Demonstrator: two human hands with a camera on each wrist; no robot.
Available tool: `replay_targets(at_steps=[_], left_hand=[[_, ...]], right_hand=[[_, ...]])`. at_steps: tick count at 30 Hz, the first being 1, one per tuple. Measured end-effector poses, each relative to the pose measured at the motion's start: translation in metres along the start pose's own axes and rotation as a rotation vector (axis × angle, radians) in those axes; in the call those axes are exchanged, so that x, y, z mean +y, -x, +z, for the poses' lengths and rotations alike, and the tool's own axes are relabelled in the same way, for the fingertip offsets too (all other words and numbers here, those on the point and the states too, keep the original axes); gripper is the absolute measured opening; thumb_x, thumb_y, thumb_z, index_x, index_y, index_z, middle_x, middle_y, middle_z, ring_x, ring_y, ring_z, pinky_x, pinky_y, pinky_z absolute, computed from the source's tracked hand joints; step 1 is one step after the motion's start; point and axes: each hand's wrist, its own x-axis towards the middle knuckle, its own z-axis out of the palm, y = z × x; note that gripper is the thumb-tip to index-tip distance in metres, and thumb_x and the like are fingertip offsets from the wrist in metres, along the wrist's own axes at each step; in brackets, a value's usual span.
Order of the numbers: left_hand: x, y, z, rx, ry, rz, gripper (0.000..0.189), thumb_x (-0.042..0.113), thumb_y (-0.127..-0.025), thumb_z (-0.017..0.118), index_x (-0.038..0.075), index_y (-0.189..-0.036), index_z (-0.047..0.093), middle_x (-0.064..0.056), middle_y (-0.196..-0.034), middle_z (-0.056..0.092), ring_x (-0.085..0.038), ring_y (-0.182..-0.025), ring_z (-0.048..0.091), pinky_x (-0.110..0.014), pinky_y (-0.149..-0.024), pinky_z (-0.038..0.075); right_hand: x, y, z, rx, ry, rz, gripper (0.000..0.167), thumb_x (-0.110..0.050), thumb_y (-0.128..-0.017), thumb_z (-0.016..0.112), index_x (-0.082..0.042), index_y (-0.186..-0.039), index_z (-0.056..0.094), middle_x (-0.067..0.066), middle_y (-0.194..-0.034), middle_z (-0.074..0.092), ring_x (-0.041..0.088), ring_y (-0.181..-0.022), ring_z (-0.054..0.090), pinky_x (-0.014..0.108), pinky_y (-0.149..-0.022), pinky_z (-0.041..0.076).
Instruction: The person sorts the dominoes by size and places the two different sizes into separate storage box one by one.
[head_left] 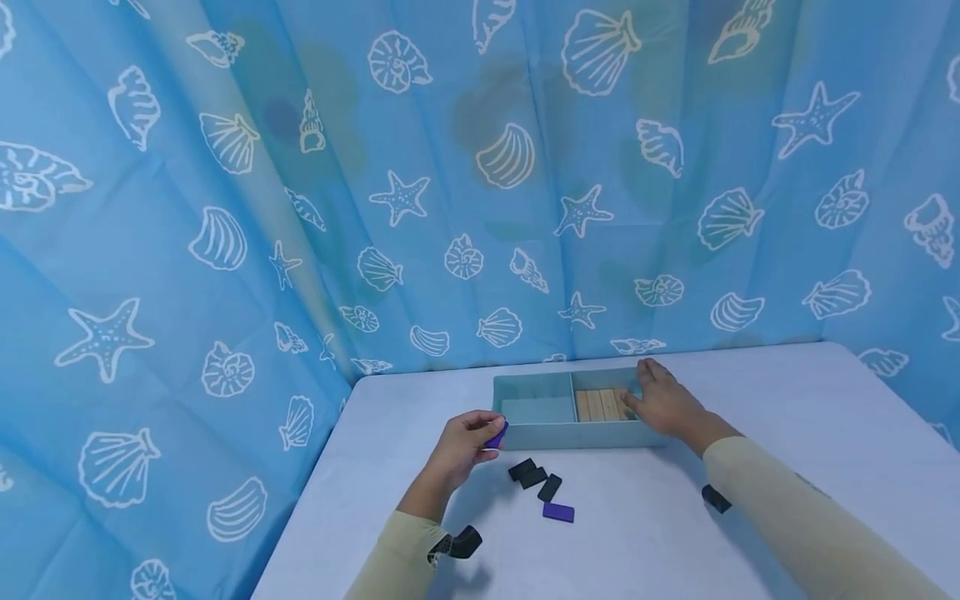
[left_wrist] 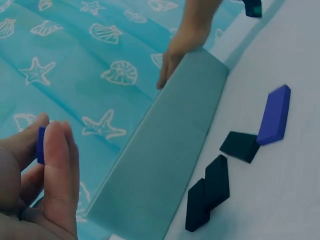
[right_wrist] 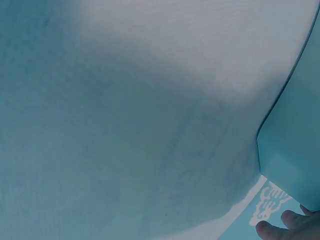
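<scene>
My left hand (head_left: 467,446) pinches a small purple block (head_left: 495,435) between thumb and fingers, just in front of the left end of a light blue box (head_left: 577,436). A divider splits this box into two compartments; the right one holds several light wooden blocks (head_left: 600,405) side by side. At the box's right end, my right hand (head_left: 667,404) grips the wall, thumb on the inner side over the wooden blocks. Its fingertips (right_wrist: 270,231) show beyond the box's end in the right wrist view.
In front of the box lie three black blocks (head_left: 532,477) close together and another purple block (head_left: 558,512), all on the white-covered table (head_left: 645,533). A blue curtain (head_left: 450,167) with white shell and starfish prints hangs behind and along the sides.
</scene>
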Motion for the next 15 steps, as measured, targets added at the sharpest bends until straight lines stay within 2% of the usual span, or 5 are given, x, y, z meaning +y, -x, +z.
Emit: replay_targets(at_steps=[5, 9, 15], left_hand=[[0.003, 0.001, -0.004, -0.069, 0.06, -0.044, 0.043, 0.026, -0.09, 0.07, -0.001, -0.123, 0.062, -0.015, -0.109, 0.061, -0.023, -0.091, 0.066, -0.03, -0.077, 0.056], [0.01, 0.0, -0.003, -0.128, 0.081, -0.021, 0.038, 0.017, -0.094, 0.066, -0.002, -0.126, 0.06, -0.017, -0.113, 0.061, -0.024, -0.095, 0.066, -0.032, -0.081, 0.056], [0.017, -0.007, 0.002, -0.114, 0.138, 0.014, 0.032, 0.008, -0.094, 0.065, 0.002, -0.125, 0.062, -0.017, -0.116, 0.056, -0.034, -0.108, 0.061, -0.033, -0.086, 0.054]], right_hand=[[0.001, 0.001, 0.0, 0.002, -0.012, 0.001, 0.085, -0.047, -0.101, 0.041, 0.018, -0.146, 0.011, 0.037, -0.152, 0.007, 0.052, -0.139, 0.01, 0.059, -0.111, 0.016], [0.002, 0.001, -0.001, -0.005, -0.021, 0.01, 0.085, -0.048, -0.101, 0.04, 0.017, -0.147, 0.01, 0.036, -0.152, 0.006, 0.052, -0.139, 0.009, 0.059, -0.111, 0.016], [0.002, 0.002, 0.001, -0.009, -0.053, 0.017, 0.085, -0.048, -0.101, 0.04, 0.016, -0.147, 0.009, 0.035, -0.153, 0.006, 0.052, -0.139, 0.009, 0.06, -0.111, 0.016]])
